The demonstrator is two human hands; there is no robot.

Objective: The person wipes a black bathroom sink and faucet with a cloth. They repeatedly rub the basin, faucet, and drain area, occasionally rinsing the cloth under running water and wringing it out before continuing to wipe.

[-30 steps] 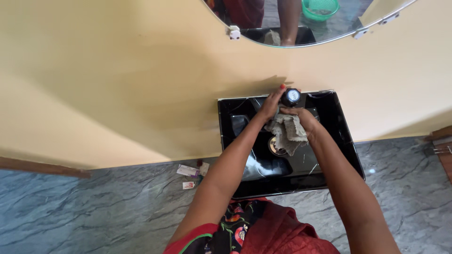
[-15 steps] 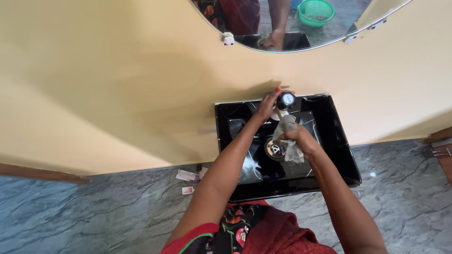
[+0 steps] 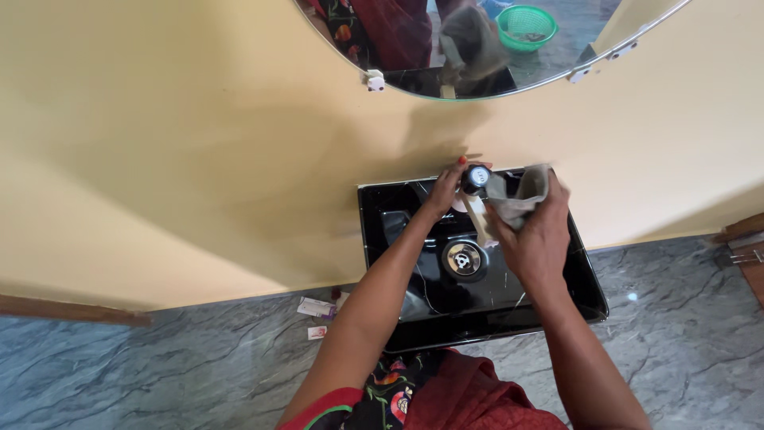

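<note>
A black rectangular wash basin [image 3: 573,283] hangs on a cream wall, with a round metal drain [image 3: 464,258] in its floor. At its back edge stands a tap [image 3: 475,179] with a round dark knob. My left hand [image 3: 446,187] grips the tap from the left side. My right hand [image 3: 537,231] is raised above the basin's right half and holds a grey cloth [image 3: 521,195] just to the right of the tap. A white spout [image 3: 480,220] runs down from the tap toward the drain.
A round mirror [image 3: 477,44] above the basin reflects the cloth, my clothing and a green basket [image 3: 527,22]. Small paper scraps [image 3: 318,309] lie on the grey marbled floor [image 3: 159,366] left of the basin. A wooden edge [image 3: 740,231] shows at the right.
My right hand has lifted the cloth from over the drain up and to the right, beside the tap. The drain now shows. My left hand stays on the tap.
</note>
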